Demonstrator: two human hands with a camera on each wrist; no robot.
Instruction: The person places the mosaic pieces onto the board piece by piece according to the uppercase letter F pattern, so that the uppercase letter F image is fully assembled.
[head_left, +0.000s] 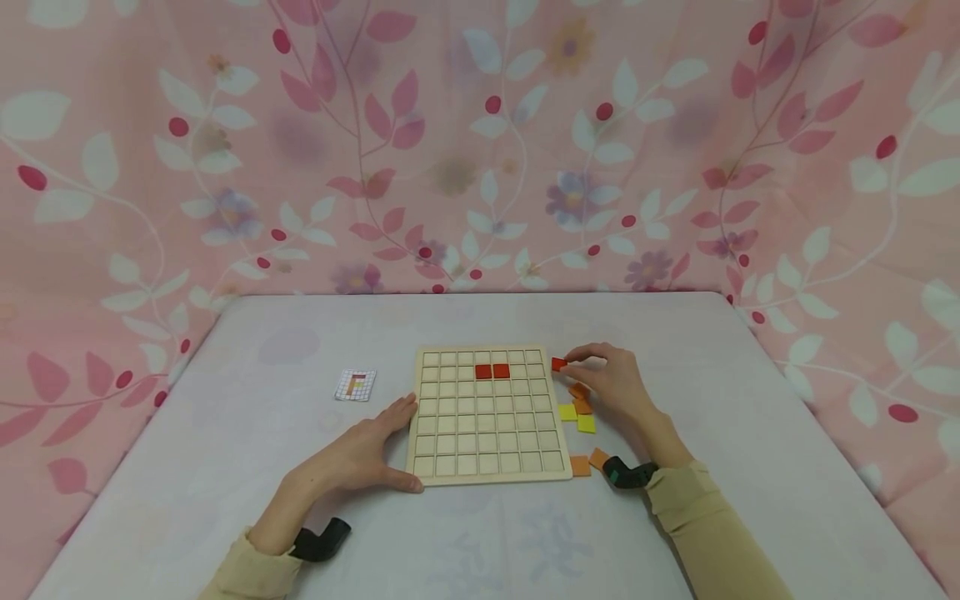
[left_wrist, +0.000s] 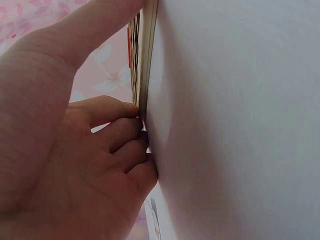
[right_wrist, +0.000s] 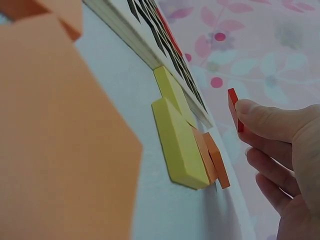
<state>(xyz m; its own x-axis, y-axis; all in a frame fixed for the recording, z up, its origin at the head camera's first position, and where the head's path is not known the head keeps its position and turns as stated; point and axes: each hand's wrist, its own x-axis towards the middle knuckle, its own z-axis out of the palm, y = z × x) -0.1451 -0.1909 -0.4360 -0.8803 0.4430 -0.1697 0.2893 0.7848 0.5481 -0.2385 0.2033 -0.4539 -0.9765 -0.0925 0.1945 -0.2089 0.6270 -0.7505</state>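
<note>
The left hand (head_left: 362, 451) spreads wide against the board (head_left: 467, 423) — two red tiles (head_left: 501, 372) lie in it — while the right hand (head_left: 618, 381) pinches a third red tile (head_left: 557, 364) nearby.

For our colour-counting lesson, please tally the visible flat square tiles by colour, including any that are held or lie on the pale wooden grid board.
Red flat square tiles: 3 (2 on the pale wooden grid board, 1 pinched in the right hand)
Yellow flat square tiles: 2
Orange flat square tiles: 4
Total visible: 9
</note>
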